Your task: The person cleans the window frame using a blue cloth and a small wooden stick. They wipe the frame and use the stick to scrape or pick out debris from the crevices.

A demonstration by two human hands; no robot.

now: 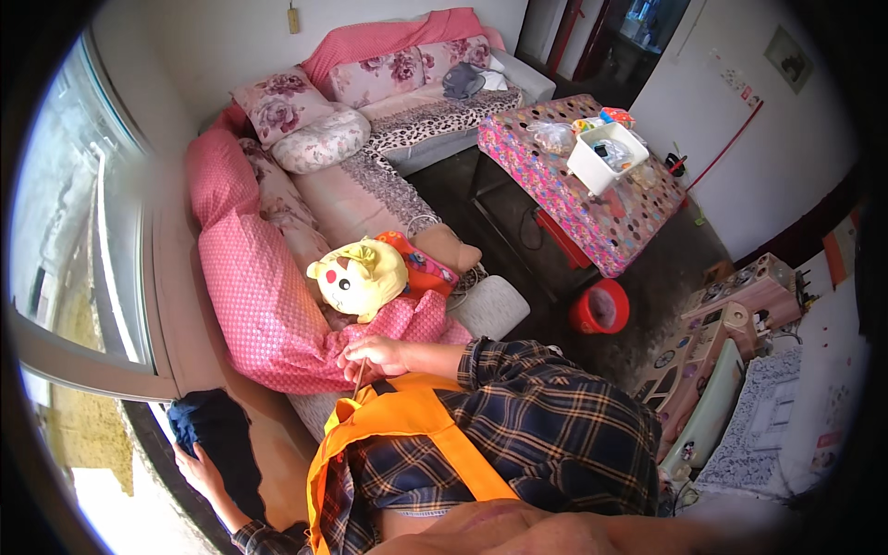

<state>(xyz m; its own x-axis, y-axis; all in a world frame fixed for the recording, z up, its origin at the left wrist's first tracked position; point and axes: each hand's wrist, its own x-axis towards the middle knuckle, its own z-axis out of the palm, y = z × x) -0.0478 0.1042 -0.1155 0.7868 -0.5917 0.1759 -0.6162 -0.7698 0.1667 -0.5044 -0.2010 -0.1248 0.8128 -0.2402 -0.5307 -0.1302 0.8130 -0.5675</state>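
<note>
At the lower left, my left hand (pixel 200 473) holds a dark blue cloth (pixel 189 415) against the lower edge of the window frame (pixel 90 378). The fingers lie over the cloth's near side, and a dark patch spreads beside it on the sill. My right hand (pixel 374 355) is in front of my chest, its fingers closed around a thin brown stick or cord (pixel 360 378); which one, I cannot tell. The lower end of that thin piece goes behind the orange apron (pixel 402 411) I wear over a plaid shirt. Just beyond this hand, a pink patterned cover (pixel 416 316) drapes the sofa's end.
A corner sofa (pixel 347 194) carries floral cushions (pixel 281 104) and a yellow plush toy (pixel 361 277). Behind it stands a cloth-covered table (pixel 534 132) with a white bin (pixel 600 166) and plastic bags. A red bucket (pixel 601 306) stands on the dark floor, near speakers (pixel 714 347) along the right wall.
</note>
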